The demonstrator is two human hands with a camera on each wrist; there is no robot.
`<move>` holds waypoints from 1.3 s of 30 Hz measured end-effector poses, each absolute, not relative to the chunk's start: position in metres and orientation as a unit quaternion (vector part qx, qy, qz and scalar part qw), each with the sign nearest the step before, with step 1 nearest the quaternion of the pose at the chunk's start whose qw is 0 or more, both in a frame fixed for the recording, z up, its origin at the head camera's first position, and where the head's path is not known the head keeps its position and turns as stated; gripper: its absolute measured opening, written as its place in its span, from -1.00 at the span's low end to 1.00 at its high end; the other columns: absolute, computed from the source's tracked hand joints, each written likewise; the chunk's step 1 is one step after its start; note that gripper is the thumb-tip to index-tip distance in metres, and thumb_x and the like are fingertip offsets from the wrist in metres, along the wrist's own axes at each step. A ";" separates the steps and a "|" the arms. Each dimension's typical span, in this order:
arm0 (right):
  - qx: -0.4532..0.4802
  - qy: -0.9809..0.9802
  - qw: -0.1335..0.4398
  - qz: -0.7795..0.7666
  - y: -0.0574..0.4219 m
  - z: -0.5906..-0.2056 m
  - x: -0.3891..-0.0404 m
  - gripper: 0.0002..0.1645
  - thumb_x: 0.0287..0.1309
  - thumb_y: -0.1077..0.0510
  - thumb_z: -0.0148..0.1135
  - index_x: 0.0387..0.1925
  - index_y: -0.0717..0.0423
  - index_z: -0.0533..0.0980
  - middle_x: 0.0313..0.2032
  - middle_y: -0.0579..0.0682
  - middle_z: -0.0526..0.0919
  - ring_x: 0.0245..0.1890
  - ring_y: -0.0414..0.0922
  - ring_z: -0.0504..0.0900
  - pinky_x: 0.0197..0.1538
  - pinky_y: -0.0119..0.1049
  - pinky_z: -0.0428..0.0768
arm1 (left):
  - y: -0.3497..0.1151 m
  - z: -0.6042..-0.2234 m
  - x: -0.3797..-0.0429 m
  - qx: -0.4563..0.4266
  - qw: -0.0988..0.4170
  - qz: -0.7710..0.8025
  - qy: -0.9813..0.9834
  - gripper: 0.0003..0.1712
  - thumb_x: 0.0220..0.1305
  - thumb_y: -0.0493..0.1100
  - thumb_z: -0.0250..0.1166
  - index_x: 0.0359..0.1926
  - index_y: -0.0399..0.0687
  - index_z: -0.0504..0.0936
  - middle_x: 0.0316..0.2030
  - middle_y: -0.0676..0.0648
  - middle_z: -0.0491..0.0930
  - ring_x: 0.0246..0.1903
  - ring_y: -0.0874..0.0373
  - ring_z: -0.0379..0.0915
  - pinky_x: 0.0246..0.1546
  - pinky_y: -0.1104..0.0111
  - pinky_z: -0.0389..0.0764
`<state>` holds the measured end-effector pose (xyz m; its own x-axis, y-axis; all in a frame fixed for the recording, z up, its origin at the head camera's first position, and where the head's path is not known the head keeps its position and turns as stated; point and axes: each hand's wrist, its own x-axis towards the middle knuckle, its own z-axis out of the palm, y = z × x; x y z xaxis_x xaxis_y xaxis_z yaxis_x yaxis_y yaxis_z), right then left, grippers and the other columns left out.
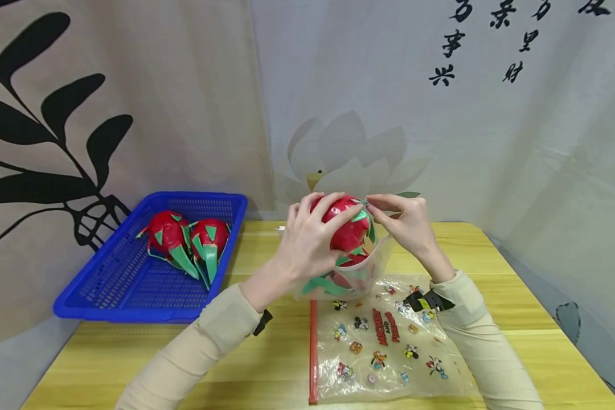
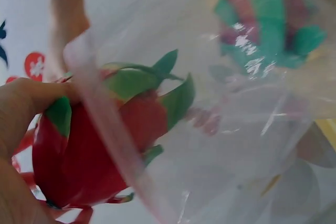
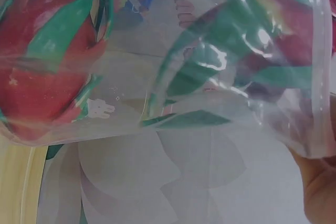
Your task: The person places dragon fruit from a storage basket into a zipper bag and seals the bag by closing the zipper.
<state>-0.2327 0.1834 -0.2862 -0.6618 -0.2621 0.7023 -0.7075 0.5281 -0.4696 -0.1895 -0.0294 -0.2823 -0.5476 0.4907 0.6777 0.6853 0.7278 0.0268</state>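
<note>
My left hand (image 1: pixel 312 236) grips a red imitation dragon fruit (image 1: pixel 345 225) with green leaves, at the mouth of a clear plastic bag (image 1: pixel 374 267). In the left wrist view this dragon fruit (image 2: pixel 94 150) lies partly behind the bag's rim (image 2: pixel 105 114). My right hand (image 1: pixel 405 222) is raised at the far side of the opening, thumb and forefinger together, pinching the bag's rim (image 3: pixel 321 66); the exact contact is partly hidden. Another dragon fruit (image 3: pixel 52 56) sits lower inside the bag, seen through the plastic.
A blue plastic basket (image 1: pixel 107 290) at the left holds two more dragon fruits (image 1: pixel 169 233). A flat cartoon-printed zip bag (image 1: pixel 389 353) with a red slider edge lies on the wooden table (image 1: pixel 266 364) before me. A printed curtain (image 1: pixel 195 102) hangs behind.
</note>
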 end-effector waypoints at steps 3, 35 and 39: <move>0.287 -0.826 0.297 0.384 0.184 -0.286 -0.233 -0.80 0.05 0.33 0.32 -0.22 0.30 0.66 -0.29 0.20 0.75 -0.34 0.03 0.76 -0.35 -0.67 0.58 | -0.028 -0.292 -0.190 -0.354 0.361 -0.131 -0.853 -0.15 -0.23 0.00 0.55 0.20 0.26 0.46 0.24 -0.08 0.40 0.19 -0.13 0.26 -0.01 0.02 0.49; 0.269 -0.806 0.334 0.407 0.186 -0.289 -0.235 -0.86 0.08 0.34 0.28 -0.32 0.36 0.67 -0.36 0.27 0.74 -0.54 0.10 0.72 -0.41 -0.70 0.55 | -0.035 -0.319 -0.207 -0.562 0.496 0.157 -0.643 -0.51 0.29 -0.09 0.19 0.22 0.39 0.39 0.23 0.06 0.44 0.25 -0.02 0.36 0.32 0.16 0.37; 0.259 -0.812 0.339 0.399 0.184 -0.289 -0.236 -0.87 0.07 0.33 0.31 -0.34 0.35 0.67 -0.38 0.25 0.74 -0.56 0.08 0.72 -0.43 -0.71 0.55 | -0.035 -0.320 -0.209 -0.589 0.497 0.207 -0.603 -0.45 0.30 -0.18 0.14 0.26 0.36 0.34 0.25 0.06 0.40 0.26 -0.02 0.34 0.33 0.19 0.36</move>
<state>-0.2363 0.1844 -0.2889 -0.6363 -0.1504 0.7566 -0.6911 0.5469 -0.4725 -0.2093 -0.0352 -0.3204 0.1879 0.9157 0.3553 0.5050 0.2202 -0.8346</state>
